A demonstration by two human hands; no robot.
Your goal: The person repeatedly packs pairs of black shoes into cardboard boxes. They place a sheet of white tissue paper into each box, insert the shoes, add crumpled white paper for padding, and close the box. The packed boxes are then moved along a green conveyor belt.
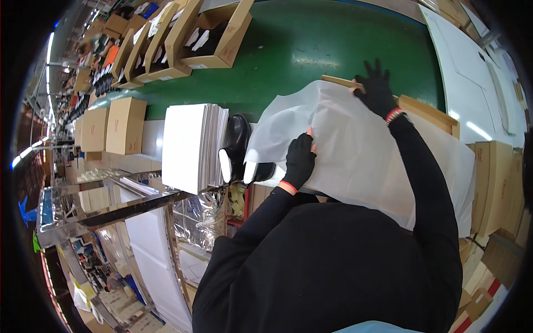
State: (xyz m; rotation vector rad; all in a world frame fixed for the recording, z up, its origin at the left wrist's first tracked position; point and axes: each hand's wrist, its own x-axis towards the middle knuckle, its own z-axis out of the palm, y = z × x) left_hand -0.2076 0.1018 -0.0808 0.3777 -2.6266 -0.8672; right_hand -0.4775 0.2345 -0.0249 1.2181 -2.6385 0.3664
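A large translucent white sheet of wrapping paper [366, 150] is draped over an open cardboard box [427, 114], whose brown edges show along the far side. My left hand [300, 161], in a black glove with bare fingertips, lies on the near left part of the sheet, fingers extended. At the box's far edge, my right hand [377, 91] has its black-gloved fingers spread wide and holds nothing. Just left of the sheet stand black boots [237, 133] with white paper in them; the sheet and my left hand partly hide one of them.
A tall stack of white sheets [191, 145] stands left of the boots. Closed brown cartons [126, 125] are farther left. Open boxes of black footwear [214, 47] line the green table [294, 33] at the back. More cartons [491, 186] stand at the right, beside a white panel [472, 72].
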